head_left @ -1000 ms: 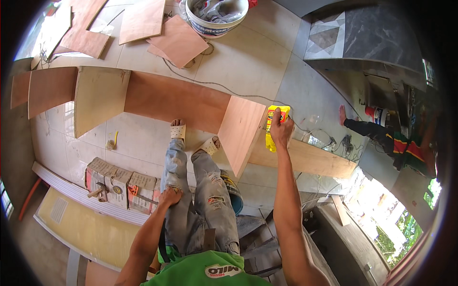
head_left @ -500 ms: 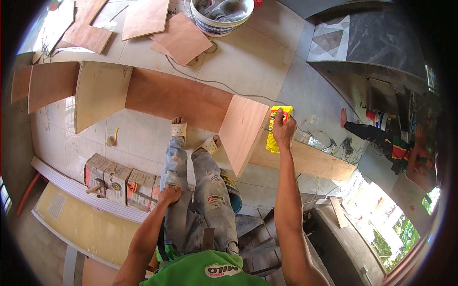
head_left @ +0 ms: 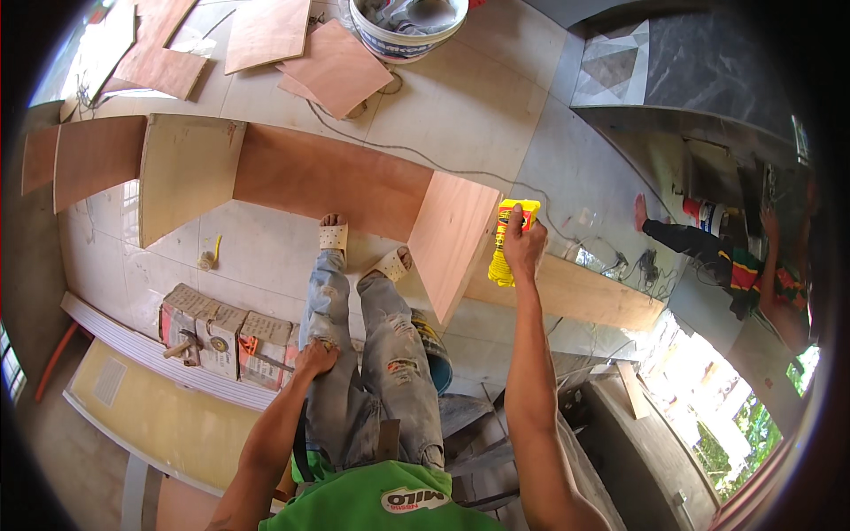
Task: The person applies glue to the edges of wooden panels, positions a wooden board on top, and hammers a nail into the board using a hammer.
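Note:
My right hand (head_left: 525, 249) is wrapped round a yellow squeeze pack (head_left: 502, 258) with a red patch near its top, thumb pointing up along it. The pack is beside the edge of an upright plywood panel (head_left: 454, 232); whether they touch I cannot tell. That panel stands at the right end of a long reddish plywood board (head_left: 336, 183). My left hand (head_left: 316, 357) rests on my left thigh with its fingers curled, and nothing shows in it. My sandalled feet are at the board's near edge.
Taped cardboard boxes (head_left: 226, 334) carry a hammer (head_left: 183, 347) at the left. Loose plywood sheets (head_left: 341, 69) and a white bucket (head_left: 407, 41) lie beyond. A cable (head_left: 425, 162) crosses the tiles. Another person's leg (head_left: 686, 239) shows at the right; a pale plank (head_left: 567, 292) lies nearer.
My right hand and the yellow pack have shifted slightly left and down along the panel's edge, and the pack is tilted more. My left hand stays on my thigh.

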Tool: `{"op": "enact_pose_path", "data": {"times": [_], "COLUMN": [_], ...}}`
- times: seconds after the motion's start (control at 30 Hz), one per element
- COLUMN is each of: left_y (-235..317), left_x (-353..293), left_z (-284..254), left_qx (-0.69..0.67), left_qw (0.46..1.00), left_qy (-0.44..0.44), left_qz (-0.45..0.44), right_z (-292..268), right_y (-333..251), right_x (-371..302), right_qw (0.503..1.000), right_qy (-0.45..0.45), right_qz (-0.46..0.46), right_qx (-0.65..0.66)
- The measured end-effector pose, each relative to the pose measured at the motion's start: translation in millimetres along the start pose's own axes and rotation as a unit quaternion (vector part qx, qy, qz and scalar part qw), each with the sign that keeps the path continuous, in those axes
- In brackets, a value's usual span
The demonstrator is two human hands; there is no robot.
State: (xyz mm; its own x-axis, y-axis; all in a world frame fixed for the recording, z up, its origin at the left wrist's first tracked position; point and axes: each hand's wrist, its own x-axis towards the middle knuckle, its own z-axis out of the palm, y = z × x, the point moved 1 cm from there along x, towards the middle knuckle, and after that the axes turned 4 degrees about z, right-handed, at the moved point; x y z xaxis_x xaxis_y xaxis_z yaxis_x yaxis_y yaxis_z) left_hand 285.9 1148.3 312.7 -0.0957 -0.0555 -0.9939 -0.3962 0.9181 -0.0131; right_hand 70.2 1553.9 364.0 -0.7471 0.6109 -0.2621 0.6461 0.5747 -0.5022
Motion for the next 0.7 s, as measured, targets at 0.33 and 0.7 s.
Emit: {"op": "enact_pose_path", "data": {"times": [0.33,0.7], "left_y": [3,4], "left_x": [-2,-7], "left_z": [-1,-1], "left_qx": [0.007,-0.001], "left_qw": [1.0,1.0], "left_qy": [0.002,0.017], "left_qz": [0.004,-0.006], "right_z": [9,8], "right_y": [22,33], "right_x": [-11,-42], "right_qw": [1.0,0.997], "right_qy": [0.009,-0.015], "right_qz": [-0.002,0.024], "right_qx": [0.011,0.069]}}
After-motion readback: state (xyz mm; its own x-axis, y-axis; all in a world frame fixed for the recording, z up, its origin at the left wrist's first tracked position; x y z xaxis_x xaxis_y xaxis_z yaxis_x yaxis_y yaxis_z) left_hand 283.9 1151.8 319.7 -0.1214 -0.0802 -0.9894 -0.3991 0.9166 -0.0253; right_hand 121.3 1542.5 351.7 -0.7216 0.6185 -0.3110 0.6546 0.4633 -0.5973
